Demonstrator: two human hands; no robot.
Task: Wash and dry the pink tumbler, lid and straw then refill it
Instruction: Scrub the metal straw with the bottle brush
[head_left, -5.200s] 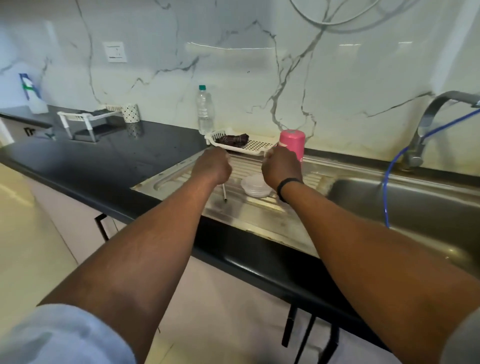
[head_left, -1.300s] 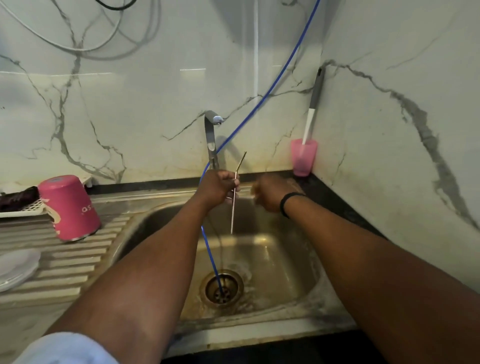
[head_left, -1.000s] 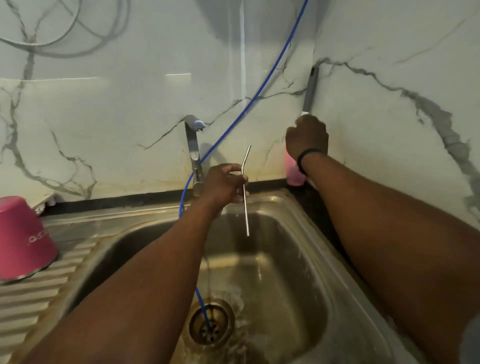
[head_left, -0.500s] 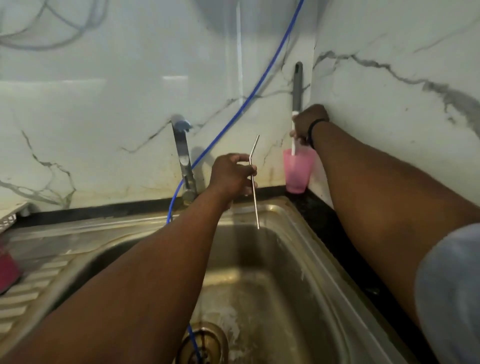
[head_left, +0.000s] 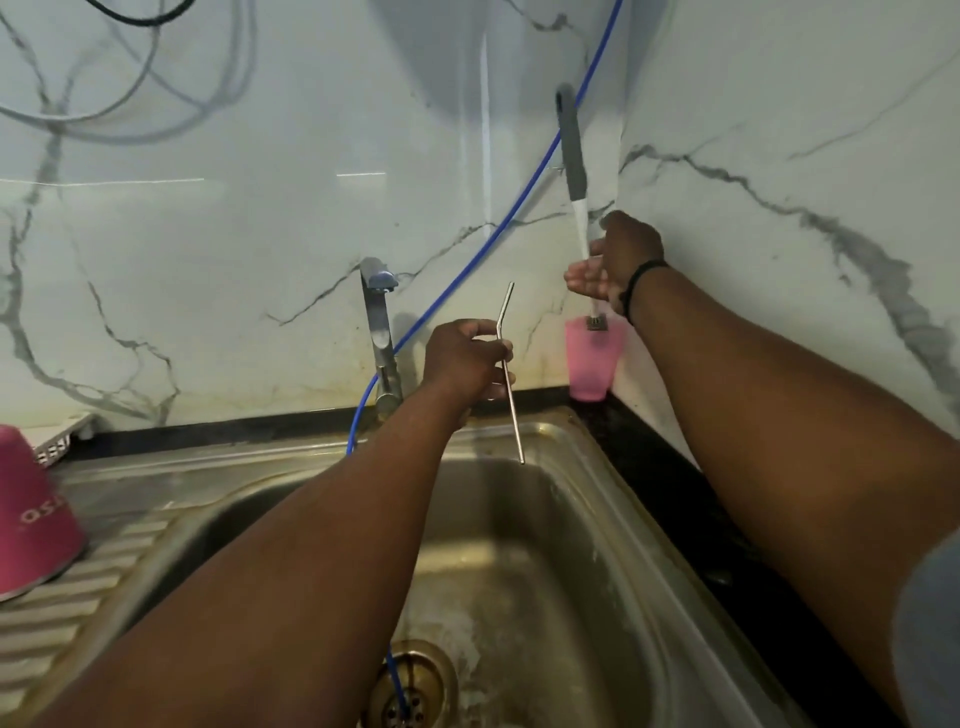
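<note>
My left hand (head_left: 465, 364) pinches a bent metal straw (head_left: 511, 384) and holds it upright over the back of the steel sink (head_left: 613, 519). My right hand (head_left: 615, 260) grips the white shaft of a long grey-handled brush (head_left: 571, 150). The brush is raised, and its bristle end shows just at the rim of a small pink cup (head_left: 592, 361) in the corner. The pink tumbler (head_left: 31, 514) stands upside down on the drainboard at the left edge, partly cut off. The lid is out of view.
A tap (head_left: 382, 338) rises behind the sink, left of my left hand. A blue hose (head_left: 498, 228) runs down from the wall into the drain (head_left: 410, 691). Marble walls close in behind and to the right. A white rack's corner (head_left: 62, 439) shows behind the tumbler.
My right hand reached to the corner, took the brush by its shaft and has lifted it part way out of the pink cup. My left hand keeps the straw over the sink.
</note>
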